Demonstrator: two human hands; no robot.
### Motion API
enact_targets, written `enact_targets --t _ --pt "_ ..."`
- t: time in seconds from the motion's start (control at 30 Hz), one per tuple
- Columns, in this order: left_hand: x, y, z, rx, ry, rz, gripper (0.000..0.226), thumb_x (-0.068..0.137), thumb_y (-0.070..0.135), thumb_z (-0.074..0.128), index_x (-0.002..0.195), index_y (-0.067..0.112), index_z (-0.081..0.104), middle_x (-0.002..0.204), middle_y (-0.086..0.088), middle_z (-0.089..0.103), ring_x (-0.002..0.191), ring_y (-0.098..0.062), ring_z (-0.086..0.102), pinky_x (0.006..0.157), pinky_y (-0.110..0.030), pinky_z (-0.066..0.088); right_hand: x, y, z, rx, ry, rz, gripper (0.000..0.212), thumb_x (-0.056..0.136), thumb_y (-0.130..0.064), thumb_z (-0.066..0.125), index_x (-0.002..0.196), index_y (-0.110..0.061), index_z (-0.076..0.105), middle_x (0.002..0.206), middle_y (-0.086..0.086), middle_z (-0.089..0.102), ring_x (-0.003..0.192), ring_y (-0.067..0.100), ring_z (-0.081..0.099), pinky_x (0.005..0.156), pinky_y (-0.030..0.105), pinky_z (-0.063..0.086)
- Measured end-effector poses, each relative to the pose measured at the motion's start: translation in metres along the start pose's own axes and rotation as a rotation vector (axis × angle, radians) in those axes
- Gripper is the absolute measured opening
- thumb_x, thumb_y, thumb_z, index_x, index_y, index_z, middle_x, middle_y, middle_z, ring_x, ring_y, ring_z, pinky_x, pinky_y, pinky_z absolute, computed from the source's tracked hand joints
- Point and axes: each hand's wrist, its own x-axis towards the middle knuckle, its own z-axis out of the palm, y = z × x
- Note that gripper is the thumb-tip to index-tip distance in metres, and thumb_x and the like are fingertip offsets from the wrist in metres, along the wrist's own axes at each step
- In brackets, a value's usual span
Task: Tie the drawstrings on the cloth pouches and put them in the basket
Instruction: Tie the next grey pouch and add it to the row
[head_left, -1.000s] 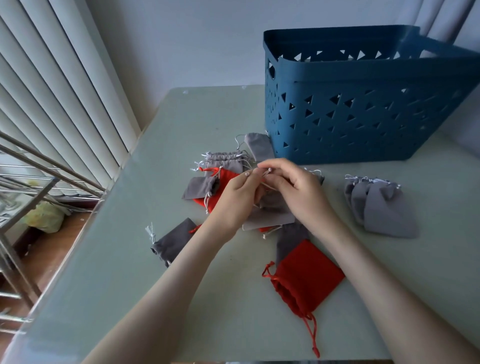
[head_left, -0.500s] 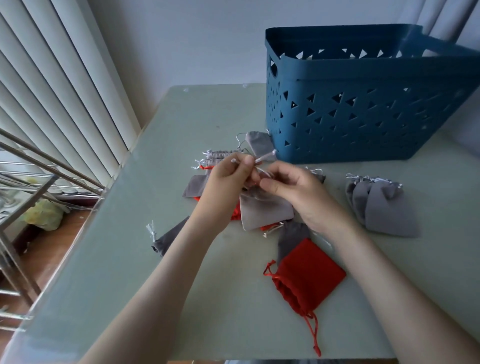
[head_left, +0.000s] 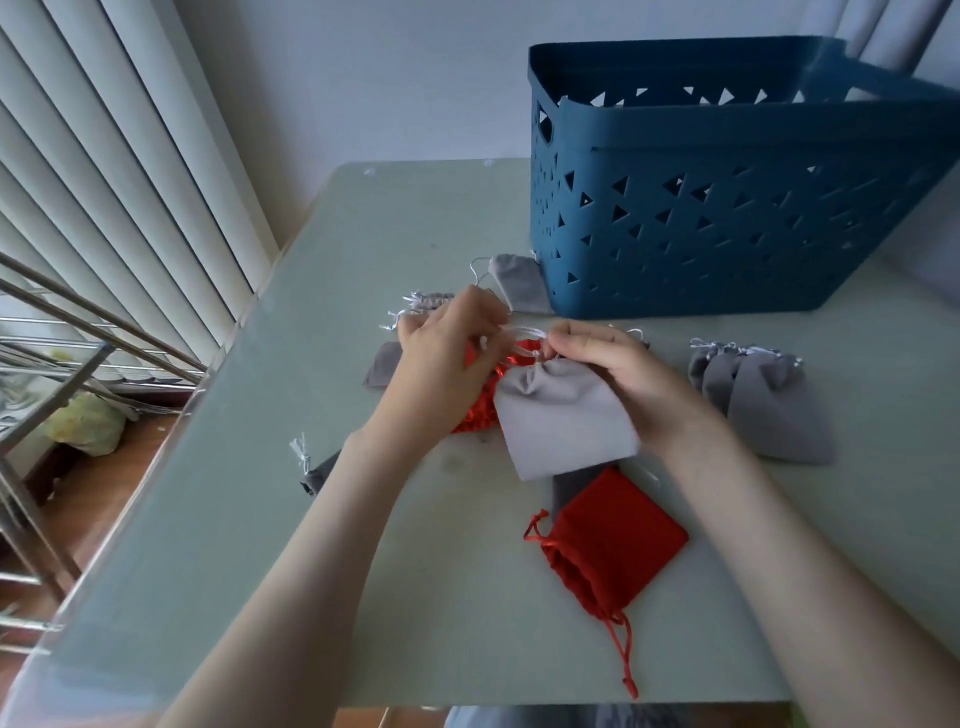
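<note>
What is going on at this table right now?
A person is tying a pouch shut. The left hand and right hand both pinch the white drawstring of a light grey pouch whose mouth is gathered. A red pouch and a bunch of grey pouches lie on the table near the blue basket.

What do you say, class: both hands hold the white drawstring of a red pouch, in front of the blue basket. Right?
No: the head view shows a grey pouch, not red. The left hand and right hand hold its white drawstring in front of the blue basket.
</note>
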Motion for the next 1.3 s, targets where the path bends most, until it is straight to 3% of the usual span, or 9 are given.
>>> enact_targets --t 0.17,0.43,0.53,0.67,0.83,0.93,1.07,1.2,1.3 --pt "-0.002 -0.013 0.014 0.305 0.130 0.201 0.014 0.086 0.019 0.053 0.087 0.007 0.061 0.071 -0.005 0.061 0.074 -0.015 0.044 0.075 -0.030 0.032 0.007 0.008 0.000 0.009 -0.015 -0.048 0.011 0.080 -0.024 0.065 0.075 -0.013 0.067 0.077 0.009 0.056 0.069 0.019 0.047 0.064 0.029 0.033" --pt "-0.006 -0.003 0.016 0.195 0.143 0.255 0.009 0.085 0.009 0.052 0.084 0.003 0.059 0.073 -0.010 0.060 0.074 -0.016 0.045 0.068 -0.032 0.038 0.009 0.016 0.008 -0.221 0.054 -0.075 0.025 0.081 -0.027 0.059 0.105 -0.021 0.064 0.072 0.000 0.064 0.056 0.008 0.053 0.052 0.019 0.038" --pt "-0.005 -0.005 0.016 0.150 0.111 0.211 0.004 0.085 0.007 0.060 0.088 0.004 0.061 0.077 -0.009 0.063 0.075 -0.019 0.052 0.068 -0.029 0.040 0.011 0.017 0.007 -0.232 0.115 -0.114 0.014 0.088 -0.024 0.056 0.090 -0.016 0.068 0.071 0.001 0.066 0.058 0.006 0.056 0.054 0.017 0.040" --pt "-0.007 0.000 0.016 0.059 0.119 0.129 0.027 0.089 0.025 0.047 0.090 0.006 0.066 0.076 -0.004 0.069 0.070 -0.021 0.062 0.064 -0.024 0.041 0.012 0.019 0.005 -0.265 0.243 -0.156 0.021 0.097 -0.012 0.048 0.080 -0.011 0.062 0.068 0.000 0.064 0.060 0.006 0.057 0.054 0.014 0.041" --pt "-0.003 -0.008 0.001 -0.115 0.341 -0.241 0.024 0.092 0.007 0.044 0.076 0.020 0.056 0.058 0.014 0.060 0.057 -0.012 0.055 0.061 -0.027 0.040 0.010 0.006 -0.014 -0.300 0.554 -0.223 0.036 0.102 -0.012 0.038 0.067 -0.015 0.048 0.052 -0.004 0.049 0.046 0.004 0.043 0.047 0.016 0.032" --pt "-0.003 -0.011 -0.004 -0.245 0.371 -0.296 0.031 0.092 0.012 0.040 0.067 0.028 0.047 0.050 0.014 0.057 0.053 -0.009 0.053 0.061 -0.031 0.046 0.009 0.004 -0.023 -0.324 0.660 -0.221 0.038 0.102 -0.013 0.038 0.065 -0.016 0.047 0.053 -0.001 0.043 0.048 0.010 0.035 0.047 0.019 0.028" --pt "-0.003 -0.010 -0.002 -0.372 0.324 -0.327 0.033 0.097 0.011 0.039 0.067 0.021 0.049 0.046 0.010 0.054 0.049 -0.010 0.049 0.057 -0.028 0.043 0.011 0.008 -0.022 -0.334 0.672 -0.166 0.036 0.102 -0.012 0.038 0.067 -0.016 0.049 0.058 0.002 0.047 0.045 0.004 0.041 0.047 0.016 0.032" --pt "-0.002 -0.004 -0.003 -0.513 0.163 -0.275 0.032 0.100 0.014 0.040 0.070 0.016 0.050 0.050 0.007 0.057 0.049 -0.002 0.049 0.057 -0.015 0.038 0.011 0.007 -0.018 -0.498 0.624 -0.296 0.018 0.100 -0.020 0.045 0.093 -0.024 0.061 0.095 -0.008 0.062 0.084 -0.001 0.055 0.075 0.018 0.044" --pt "-0.004 0.004 -0.002 -0.562 0.064 -0.159 0.024 0.097 0.018 0.043 0.077 0.013 0.054 0.067 -0.002 0.063 0.067 -0.008 0.057 0.072 -0.021 0.045 0.006 0.010 0.003 -0.740 0.354 -0.491 0.029 0.094 -0.034 0.050 0.123 -0.031 0.051 0.124 -0.017 0.050 0.114 0.000 0.049 0.097 0.013 0.035"
